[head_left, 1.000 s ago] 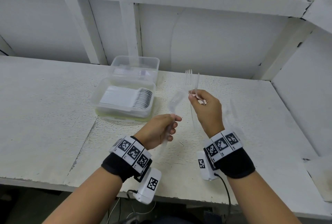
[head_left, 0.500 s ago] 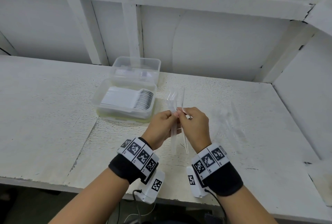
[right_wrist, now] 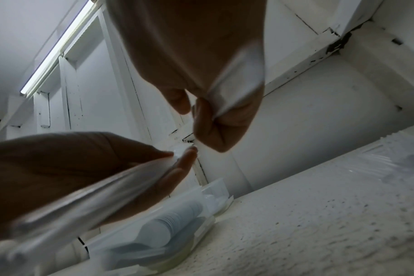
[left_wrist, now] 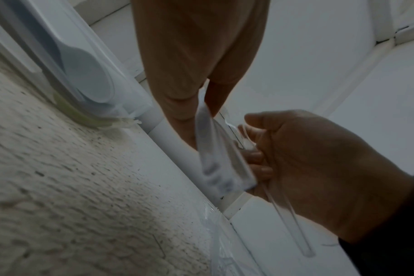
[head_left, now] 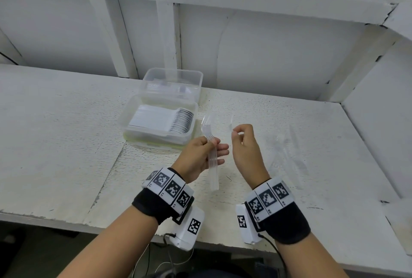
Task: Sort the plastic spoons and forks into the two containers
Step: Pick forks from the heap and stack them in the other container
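My left hand (head_left: 213, 147) grips a stack of clear plastic forks (head_left: 209, 144) by the handles, tines pointing up and away. Right of it, my right hand (head_left: 236, 133) pinches one thin clear utensil (head_left: 231, 122) between thumb and fingers; I cannot tell whether it is a fork or a spoon. In the left wrist view the fork stack (left_wrist: 215, 160) sits beside the right hand (left_wrist: 319, 168). Two clear containers stand to the left behind the hands: the near container (head_left: 131, 112) holds a dense row of white spoons (head_left: 178, 121), and the far container (head_left: 196, 77) holds a few clear pieces.
Several loose clear utensils (head_left: 283, 150) lie on the white table (head_left: 55, 144) to the right of my right hand. A white wall with beams rises just behind the containers, and a side wall closes off the table's right end.
The hands came together above the table half a second ago and have parted again. The left hand now holds the fork stack, while the right keeps one piece.
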